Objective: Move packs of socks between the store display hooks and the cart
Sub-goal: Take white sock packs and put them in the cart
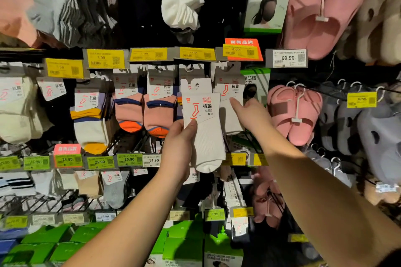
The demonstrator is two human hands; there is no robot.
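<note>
While the thumb of the left hand (176, 149) pinches the white sock pack (202, 128) just under its card label, the right hand (252, 115) reaches in at three o'clock, index finger out and touching the hanging white packs (230, 102); its other fingers look loosely curled, holding nothing. My read: a pack going onto a hook. Best to part the hung packs, lift the card's hole toward twelve o'clock and thread it squarely. No cart is in view.
</note>
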